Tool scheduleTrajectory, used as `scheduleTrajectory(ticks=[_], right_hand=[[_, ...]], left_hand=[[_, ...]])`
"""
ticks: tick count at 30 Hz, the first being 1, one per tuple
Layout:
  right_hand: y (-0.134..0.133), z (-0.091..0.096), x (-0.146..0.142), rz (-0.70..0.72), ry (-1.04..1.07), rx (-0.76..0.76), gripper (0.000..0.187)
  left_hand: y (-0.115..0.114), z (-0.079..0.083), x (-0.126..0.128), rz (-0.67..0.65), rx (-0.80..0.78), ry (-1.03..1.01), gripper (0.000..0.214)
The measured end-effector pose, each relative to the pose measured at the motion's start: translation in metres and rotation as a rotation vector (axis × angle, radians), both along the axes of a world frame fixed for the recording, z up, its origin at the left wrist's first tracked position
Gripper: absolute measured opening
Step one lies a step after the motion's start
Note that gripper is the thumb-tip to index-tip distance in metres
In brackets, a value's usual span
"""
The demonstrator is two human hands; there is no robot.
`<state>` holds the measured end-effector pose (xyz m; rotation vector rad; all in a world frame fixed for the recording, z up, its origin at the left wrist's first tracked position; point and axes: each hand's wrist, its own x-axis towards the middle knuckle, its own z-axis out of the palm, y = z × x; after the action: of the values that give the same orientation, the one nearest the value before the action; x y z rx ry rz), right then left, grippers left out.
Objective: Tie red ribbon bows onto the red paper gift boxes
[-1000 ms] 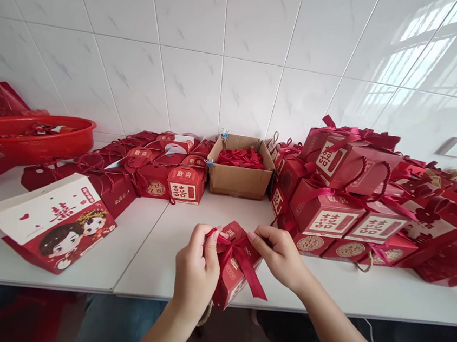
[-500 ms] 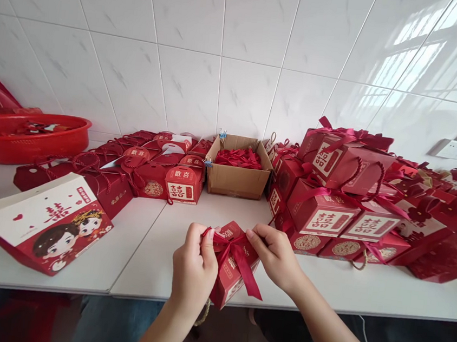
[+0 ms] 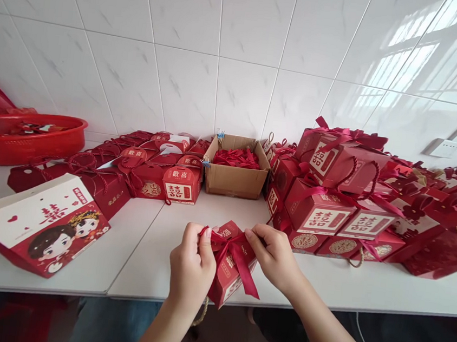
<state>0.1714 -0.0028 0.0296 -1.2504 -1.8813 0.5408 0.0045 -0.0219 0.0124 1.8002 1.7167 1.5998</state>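
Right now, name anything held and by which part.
Red ribbon bow on the gift box: left hand and right hand pinch it at opposite sides.

The head-worn camera faces forward and down from the near side of the white table (image 3: 153, 264). The left hand (image 3: 192, 261) and right hand (image 3: 276, 254) occupy lower centre at close range. The tiled wall (image 3: 192, 12), farther off, fills the upper frame.
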Motion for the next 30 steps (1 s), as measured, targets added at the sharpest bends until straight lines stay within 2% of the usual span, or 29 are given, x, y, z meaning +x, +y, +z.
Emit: scheduleTrajectory(ticks=[7,10,18,22,25,27,30], right_hand=[[-0.002,0.001,0.0,0.009,0.03,-0.01,0.039],[-0.002,-0.001,-0.001,0.027,0.058,-0.023,0.039],[0.0,-0.008,0.008,0.1,0.19,-0.139,0.044],[0.0,-0.01,0.011,0.121,0.352,-0.222,0.044],[-0.003,-0.016,0.012,0.098,0.555,-0.251,0.042],[-0.007,-0.023,0.014,0.052,0.614,-0.229,0.044],[-0.015,-0.042,0.023,-0.05,0.644,-0.163,0.041]], left_hand=[[0.0,0.001,0.0,-0.014,-0.005,-0.01,0.015],[-0.001,0.002,-0.001,-0.064,-0.034,-0.054,0.015],[0.003,0.014,-0.015,-0.334,-0.214,-0.44,0.026],[0.009,0.019,-0.024,-0.424,-0.285,-0.61,0.043],[0.005,0.015,-0.026,-0.422,-0.341,-0.554,0.054],[-0.006,0.007,-0.025,-0.406,-0.354,-0.522,0.055],[-0.031,-0.013,-0.021,-0.344,-0.257,-0.449,0.057]])
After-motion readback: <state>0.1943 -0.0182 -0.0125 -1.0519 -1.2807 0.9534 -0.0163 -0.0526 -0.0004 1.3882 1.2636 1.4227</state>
